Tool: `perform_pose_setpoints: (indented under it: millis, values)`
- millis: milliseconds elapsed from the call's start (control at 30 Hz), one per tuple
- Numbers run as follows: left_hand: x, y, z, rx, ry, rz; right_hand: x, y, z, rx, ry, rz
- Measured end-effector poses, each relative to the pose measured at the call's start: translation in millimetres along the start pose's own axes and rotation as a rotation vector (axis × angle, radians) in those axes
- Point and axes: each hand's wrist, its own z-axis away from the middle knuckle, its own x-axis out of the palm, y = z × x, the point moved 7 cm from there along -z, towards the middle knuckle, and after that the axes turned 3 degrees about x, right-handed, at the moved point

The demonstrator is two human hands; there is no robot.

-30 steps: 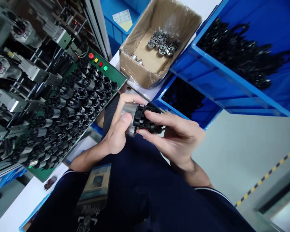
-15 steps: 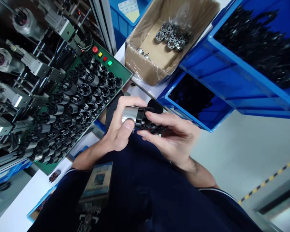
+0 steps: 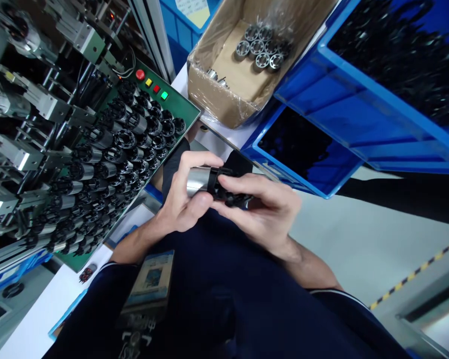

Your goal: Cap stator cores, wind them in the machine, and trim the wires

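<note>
My left hand [image 3: 187, 199] is closed around a shiny metal stator core [image 3: 197, 180], thumb below and index finger over the top. Against the core's right end sits a black plastic end piece [image 3: 215, 185] with prongs. The thumb and fingers of my right hand [image 3: 264, 207] grip black plastic at that end, covering much of it. Whether the black plastic is one part or two, I cannot tell. Both hands are in front of my torso, just off the corner of the green machine table [image 3: 189, 112].
Many metal-and-black stators [image 3: 125, 139] stand in rows on the green table, near coloured buttons [image 3: 148, 82] and machine clamps [image 3: 52, 102]. A plastic-lined cardboard box [image 3: 224, 107] holds bare cores [image 3: 257, 47]. Blue bins [image 3: 324, 104] with black parts stand at right; a dark shape [image 3: 407, 197] lies beyond.
The view has shifted slightly, moving the surroundings left and up. My right hand has moved a little left, closer to my left hand. A dark shape has appeared at the right edge.
</note>
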Motion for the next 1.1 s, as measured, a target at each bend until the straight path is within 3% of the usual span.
perform_pose_setpoints:
  millis: [100, 167, 367, 533, 633, 800, 1000, 1100]
  values:
    - [2.4, -4, 1, 0.028, -0.034, 0.07, 2, -3, 4, -0.183, -0.064, 0.082]
    - [1.7, -9, 3, -0.031, -0.037, 0.108, 4, -1, 3, -0.219, -0.116, 0.103]
    - [2.1, -6, 6, -0.019, -0.012, 0.069, -2, -2, -8, -0.165, -0.167, 0.007]
    - [10.2, -17, 8, -0.138, 0.105, 0.175, -31, 4, -8, -0.118, 0.023, 0.016]
    - [13.2, -18, 5, -0.116, 0.11, 0.174, -33, 7, -9, -0.105, -0.015, 0.073]
    - [21.5, -3, -3, 0.01, -0.038, 0.119, -22, 5, -13, -0.101, -0.102, 0.175]
    - [26.9, 3, -1, -0.127, -0.2, 0.082, -24, -14, -12, -0.304, -0.136, 0.308]
    - [24.2, 2, -1, -0.101, -0.201, 0.075, -25, -16, -14, -0.34, -0.182, 0.327]
